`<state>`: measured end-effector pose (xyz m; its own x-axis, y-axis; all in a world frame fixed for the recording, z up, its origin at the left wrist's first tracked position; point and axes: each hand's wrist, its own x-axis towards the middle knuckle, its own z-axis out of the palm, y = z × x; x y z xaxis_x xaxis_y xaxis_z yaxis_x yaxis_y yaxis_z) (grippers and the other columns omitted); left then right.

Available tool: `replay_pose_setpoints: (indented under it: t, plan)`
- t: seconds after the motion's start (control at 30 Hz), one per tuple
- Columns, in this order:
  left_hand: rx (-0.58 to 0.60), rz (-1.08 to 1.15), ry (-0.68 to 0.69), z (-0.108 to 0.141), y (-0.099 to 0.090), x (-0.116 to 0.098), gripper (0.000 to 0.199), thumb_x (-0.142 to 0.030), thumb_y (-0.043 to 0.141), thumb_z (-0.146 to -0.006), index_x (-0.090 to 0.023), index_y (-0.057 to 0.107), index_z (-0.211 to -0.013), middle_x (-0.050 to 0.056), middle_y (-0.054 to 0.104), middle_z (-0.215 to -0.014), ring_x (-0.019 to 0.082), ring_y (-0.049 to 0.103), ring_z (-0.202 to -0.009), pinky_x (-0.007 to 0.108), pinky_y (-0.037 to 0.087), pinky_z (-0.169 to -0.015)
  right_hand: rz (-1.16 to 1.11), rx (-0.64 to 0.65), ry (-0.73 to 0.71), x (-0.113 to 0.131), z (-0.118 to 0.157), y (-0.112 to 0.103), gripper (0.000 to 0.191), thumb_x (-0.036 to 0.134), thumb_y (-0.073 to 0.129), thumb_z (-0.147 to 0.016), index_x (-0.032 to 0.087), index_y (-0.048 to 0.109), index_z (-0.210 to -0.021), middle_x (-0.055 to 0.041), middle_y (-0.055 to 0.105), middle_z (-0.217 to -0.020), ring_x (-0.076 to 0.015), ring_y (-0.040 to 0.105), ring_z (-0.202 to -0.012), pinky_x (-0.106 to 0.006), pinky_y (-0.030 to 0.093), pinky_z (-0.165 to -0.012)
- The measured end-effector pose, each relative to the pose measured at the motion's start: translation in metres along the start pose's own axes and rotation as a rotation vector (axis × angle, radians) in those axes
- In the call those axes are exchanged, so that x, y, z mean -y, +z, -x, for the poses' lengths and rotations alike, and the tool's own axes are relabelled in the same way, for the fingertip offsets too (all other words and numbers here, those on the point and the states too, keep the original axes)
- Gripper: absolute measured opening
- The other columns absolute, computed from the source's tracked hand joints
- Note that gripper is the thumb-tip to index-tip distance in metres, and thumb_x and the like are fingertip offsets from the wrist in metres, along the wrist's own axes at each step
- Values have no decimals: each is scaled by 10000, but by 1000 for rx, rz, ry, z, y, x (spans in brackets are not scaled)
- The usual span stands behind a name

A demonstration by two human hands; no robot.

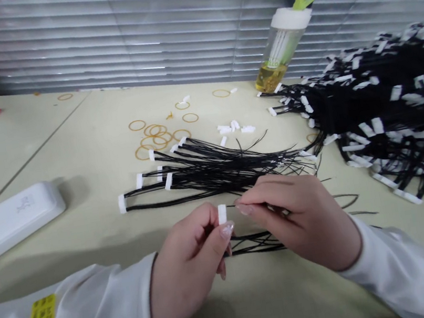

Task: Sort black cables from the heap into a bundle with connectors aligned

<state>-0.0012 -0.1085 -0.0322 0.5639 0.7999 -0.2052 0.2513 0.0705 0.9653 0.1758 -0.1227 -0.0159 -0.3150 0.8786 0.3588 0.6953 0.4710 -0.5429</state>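
Between the thumb and fingers of my left hand is a small white connector housing, held upright. Black wires run rightward from below it, under my right hand. My right hand pinches a thin black wire whose end reaches to the housing's upper right side; whether it is inserted cannot be made out. Just beyond both hands lies a bundle of black wire harnesses, with white connectors at the left ends and loose wire ends at the right.
A large heap of black harnesses with white connectors fills the right. Rubber bands and loose white housings lie behind the bundle. A bottle with yellow liquid stands by the blinds. A white oblong device lies at left.
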Motion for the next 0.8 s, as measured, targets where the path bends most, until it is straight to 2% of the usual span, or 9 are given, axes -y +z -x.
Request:
replay_pose_setpoints:
  t: [0.13, 0.33, 0.43, 0.53, 0.7, 0.8]
  plan:
    - [20, -118, 16, 2, -1, 1, 262, -327, 346, -859, -193, 388, -638, -44, 448, -524, 80, 421, -474, 193, 375, -465, 63, 20, -23, 0, 1, 6, 180, 145, 450, -807, 161, 627, -777, -11, 554, -658, -82, 472, -594, -201, 337, -546]
    - [101, -130, 2, 3, -2, 3, 257, -345, 332, -861, -201, 371, -652, -49, 404, -533, 84, 395, -466, 195, 355, -441, 208, 38, -90, 2, 3, 8, 224, 136, 426, -797, 166, 640, -741, -14, 514, -609, -86, 439, -558, -211, 305, -522]
    - [99, -111, 4, 2, -2, 2, 253, -337, 348, -854, -196, 378, -646, -48, 406, -539, 80, 393, -468, 191, 361, -444, 299, 28, -134, 3, 1, 6, 251, 159, 406, -818, 171, 646, -747, -18, 520, -603, -96, 448, -565, -221, 313, -520]
    - [69, -10, -12, -2, -2, 1, 240, -332, 353, -847, -186, 396, -661, -46, 422, -550, 74, 415, -464, 188, 381, -443, 419, -42, -177, -4, -4, -3, 244, 216, 431, -837, 176, 654, -746, -31, 553, -625, -117, 490, -613, -235, 356, -553]
    - [13, 200, -60, -7, -1, 2, 207, -328, 404, -822, -166, 419, -694, -50, 451, -580, 54, 441, -431, 185, 395, -426, 620, -254, -245, -35, -12, -30, 136, 223, 518, -800, 181, 644, -832, -50, 594, -701, -154, 524, -693, -264, 398, -598]
    - [-17, 298, -94, -8, -1, 5, 211, -341, 434, -813, -159, 433, -708, -52, 463, -580, 51, 459, -434, 181, 393, -435, 565, -259, -182, -36, -10, -45, 278, 341, 597, -746, 160, 587, -957, -53, 575, -733, -139, 513, -655, -256, 398, -574]
